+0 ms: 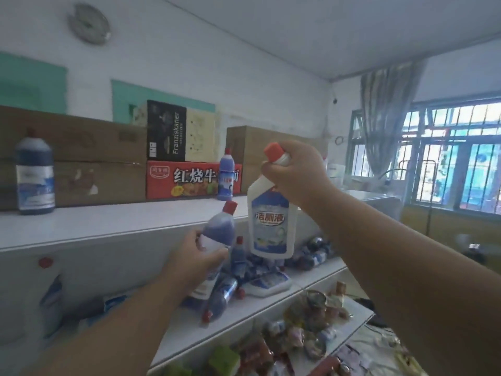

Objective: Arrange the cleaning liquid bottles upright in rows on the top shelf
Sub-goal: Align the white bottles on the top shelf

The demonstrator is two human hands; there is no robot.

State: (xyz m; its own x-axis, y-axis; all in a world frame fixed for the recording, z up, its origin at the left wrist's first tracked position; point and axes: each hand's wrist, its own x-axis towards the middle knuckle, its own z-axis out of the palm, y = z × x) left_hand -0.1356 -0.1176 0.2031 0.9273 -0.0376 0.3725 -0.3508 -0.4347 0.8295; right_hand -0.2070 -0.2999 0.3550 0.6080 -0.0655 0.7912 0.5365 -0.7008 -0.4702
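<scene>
bottles in both hands, held up in front of the white top shelf [108, 229]. the right hand [295, 172] is curled round the neck of a white flat bottle [268, 229] with a red cap and a blue label, gripping it just under the cap so the body hangs roughly upright, slightly tilted, in front of the shelf's front edge. the left hand [189, 259] wraps its fingers round the lower body of a blue bottle [218, 234] with a red cap, which leans with its cap toward the upper right, below shelf level. two blue bottles already stand upright on the top shelf: a big one [34, 177] at the far left and a smaller one [225, 177] near the middle, in front of a red carton [184, 180]. brown cardboard boxes [81, 156] line the back of that shelf. on the shelf below, a heap of bottles [244, 275] lies on its side, blue and white mixed together. lower still, a shelf holds blurred packets [311, 316]. a barred window [447, 156] with a curtain is at the right.
</scene>
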